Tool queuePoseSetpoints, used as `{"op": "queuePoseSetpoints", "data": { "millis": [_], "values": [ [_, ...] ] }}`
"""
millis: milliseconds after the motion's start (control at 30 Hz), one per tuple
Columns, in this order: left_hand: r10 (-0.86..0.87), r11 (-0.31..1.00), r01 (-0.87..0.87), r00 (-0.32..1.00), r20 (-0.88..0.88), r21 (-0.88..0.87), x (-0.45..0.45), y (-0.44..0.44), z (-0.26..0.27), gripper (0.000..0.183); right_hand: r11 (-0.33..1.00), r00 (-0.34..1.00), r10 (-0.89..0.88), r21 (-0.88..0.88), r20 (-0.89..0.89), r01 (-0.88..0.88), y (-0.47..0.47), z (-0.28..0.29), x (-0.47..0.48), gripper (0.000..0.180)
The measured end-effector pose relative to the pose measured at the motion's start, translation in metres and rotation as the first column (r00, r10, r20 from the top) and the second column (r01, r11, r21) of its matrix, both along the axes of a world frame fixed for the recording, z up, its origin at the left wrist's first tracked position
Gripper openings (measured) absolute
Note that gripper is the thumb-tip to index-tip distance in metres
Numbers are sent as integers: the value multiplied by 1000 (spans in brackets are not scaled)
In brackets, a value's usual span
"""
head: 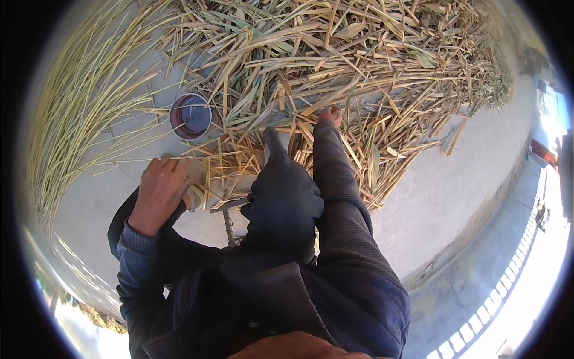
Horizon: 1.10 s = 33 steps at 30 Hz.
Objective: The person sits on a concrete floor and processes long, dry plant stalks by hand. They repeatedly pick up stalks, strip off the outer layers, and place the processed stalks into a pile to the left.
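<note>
My left hand (pixel 163 186), bent at the wrist with curled fingers, is at the left beside the near edge of a layer of cut dry stalks (pixel 237 157); whether it grips anything is hidden. Stretched forward, my right hand (pixel 330 115) is curled at the border of a large heap of dry leaves and stalks (pixel 305 54); what its fingers hold cannot be made out. A round tub (pixel 209 117) with a pale rim and dark liquid-like contents stands beyond my left hand. My knee in dark trousers (pixel 282 202) is between my arms, with a shoe tip in front of it.
Long thin green-yellow stalks (pixel 85 121) fan out over the concrete floor (pixel 448 193) at the left. Below my left hand, a dark metal piece (pixel 228 205) lies near my leg. A step edge and brightly lit ground are at the far right.
</note>
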<state>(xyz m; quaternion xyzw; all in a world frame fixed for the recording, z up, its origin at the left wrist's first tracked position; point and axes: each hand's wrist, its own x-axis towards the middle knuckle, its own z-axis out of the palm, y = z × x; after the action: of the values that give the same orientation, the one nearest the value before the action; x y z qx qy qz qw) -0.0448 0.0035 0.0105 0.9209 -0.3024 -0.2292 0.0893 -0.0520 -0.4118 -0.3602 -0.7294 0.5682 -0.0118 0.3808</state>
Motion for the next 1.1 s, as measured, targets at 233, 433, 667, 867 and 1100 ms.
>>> {"op": "queuePoseSetpoints", "data": {
  "millis": [233, 433, 667, 867, 1100],
  "values": [
    [-54, 998, 53, 998, -43, -20, 13, -9, -18, 27, 934, 985, -135, 319, -103, 162, -64, -105, -15, 36],
    [-45, 998, 47, 997, -58, 35, 10, -12, -8, 34, 841, 984, -51, 524, -169, 134, -80, 8, -39, 22],
    [44, 982, -26, 995, 93, -185, -8, 2, -16, 28, 477, 681, -472, 812, 561, -338, -127, 213, -98, 25],
    [128, 928, -77, 984, 120, -363, -27, 9, -2, 24, 620, 495, -341, 587, 799, -521, -180, 341, -178, 18],
    [181, 781, 78, 922, 344, -620, -81, -33, 130, 27, 511, 380, -355, 518, 854, -686, -113, 367, -182, 20]
  ]
}}
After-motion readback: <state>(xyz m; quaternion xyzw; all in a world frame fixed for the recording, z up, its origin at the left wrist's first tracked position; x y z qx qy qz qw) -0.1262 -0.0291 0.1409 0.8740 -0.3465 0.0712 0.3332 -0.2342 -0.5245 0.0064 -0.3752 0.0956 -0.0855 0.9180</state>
